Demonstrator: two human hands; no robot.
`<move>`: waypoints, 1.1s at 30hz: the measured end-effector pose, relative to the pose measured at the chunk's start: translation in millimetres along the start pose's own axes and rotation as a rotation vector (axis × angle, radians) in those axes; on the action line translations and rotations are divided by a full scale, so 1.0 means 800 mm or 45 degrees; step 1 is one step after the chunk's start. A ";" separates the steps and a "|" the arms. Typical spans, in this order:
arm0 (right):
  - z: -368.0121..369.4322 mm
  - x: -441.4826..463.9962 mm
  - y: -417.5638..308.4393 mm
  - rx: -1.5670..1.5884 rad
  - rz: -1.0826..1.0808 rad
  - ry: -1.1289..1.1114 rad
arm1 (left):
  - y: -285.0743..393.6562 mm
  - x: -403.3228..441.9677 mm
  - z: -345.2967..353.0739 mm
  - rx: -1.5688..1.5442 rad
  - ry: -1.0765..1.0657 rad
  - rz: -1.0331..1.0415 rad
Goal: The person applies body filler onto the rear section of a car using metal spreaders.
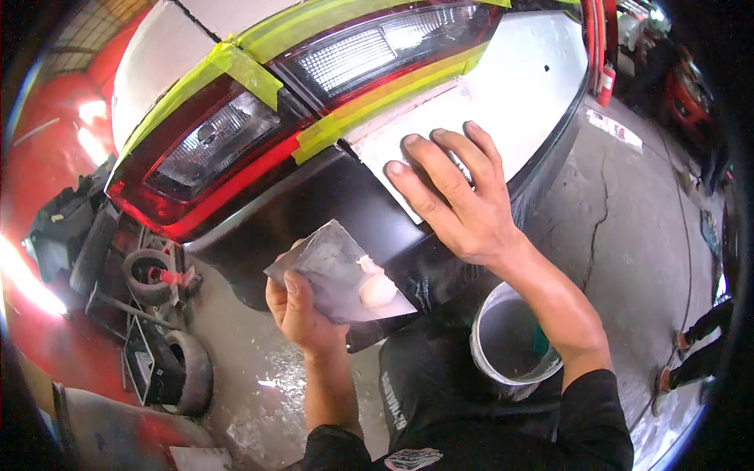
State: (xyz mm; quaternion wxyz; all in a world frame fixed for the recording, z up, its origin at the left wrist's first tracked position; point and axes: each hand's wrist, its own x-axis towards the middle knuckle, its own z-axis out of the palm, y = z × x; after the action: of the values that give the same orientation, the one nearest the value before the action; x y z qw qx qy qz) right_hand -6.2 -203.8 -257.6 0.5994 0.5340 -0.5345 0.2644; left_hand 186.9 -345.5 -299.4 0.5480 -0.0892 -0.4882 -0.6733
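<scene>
My left hand (302, 314) grips a flat grey mixing board (326, 271) by its left edge, with the thumb on top. A lump of pale putty (378, 290) sits near the board's right corner. Fingers spread, my right hand (463, 188) rests on the white-coated section (530, 86) of a car's rear panel. What lies under its palm is hidden. Beside it is the bare black part of the bumper (314, 196). Above are two tail-light pieces, an outer lamp (212, 141) and an inner lamp (369, 55), edged with yellow-green masking tape (322, 135).
A bucket (510, 341) stands on the concrete floor below my right forearm. Tyres (188, 373) and a black crate (153, 361) lie at left by a red wall. A person's feet (671, 365) show at the right edge. A red fire extinguisher (606, 85) stands farther back.
</scene>
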 end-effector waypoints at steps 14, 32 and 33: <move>-0.030 -0.026 0.018 0.048 -0.004 -0.090 | 0.000 0.000 0.003 -0.016 0.032 -0.021; -0.021 -0.032 0.030 0.048 0.000 -0.292 | 0.003 0.001 0.013 0.019 0.081 -0.009; -0.030 -0.035 0.029 0.063 0.011 -0.326 | 0.002 0.002 0.015 0.040 0.094 -0.016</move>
State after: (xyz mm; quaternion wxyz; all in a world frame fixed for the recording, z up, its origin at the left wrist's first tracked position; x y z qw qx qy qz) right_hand -26.4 -167.8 -271.6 0.5117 0.5757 -0.6023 0.2097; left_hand 183.0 -337.0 -291.3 0.5627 -0.0527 -0.4788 -0.6718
